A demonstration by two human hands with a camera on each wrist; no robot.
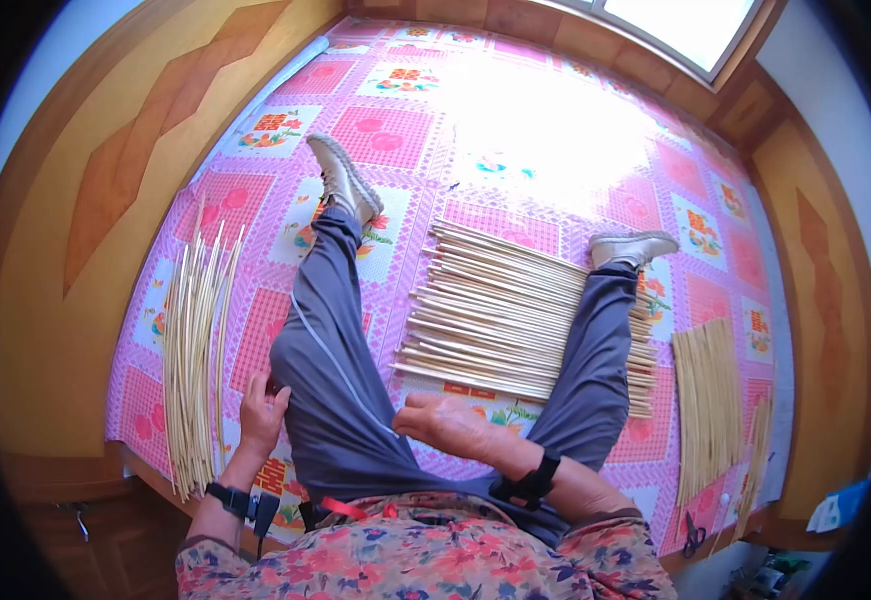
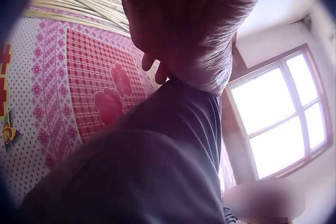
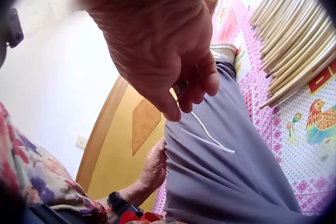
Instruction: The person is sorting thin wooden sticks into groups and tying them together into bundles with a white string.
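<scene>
The right hand is above the lap, its fingers curled and pinching a thin white cord that trails over the grey trouser leg on the left. A small thin object shows between its fingers in the right wrist view; what it is cannot be told. At the outer side of that leg's knee, the left hand touches the cloth with loosely bent fingers. Its fingertips are partly hidden, and nothing held shows.
Between the legs lies a wide row of pale sticks, partly under the right leg. A loose bundle is at the left. More sticks and dark scissors are at the right. A patterned pink sheet covers the surface.
</scene>
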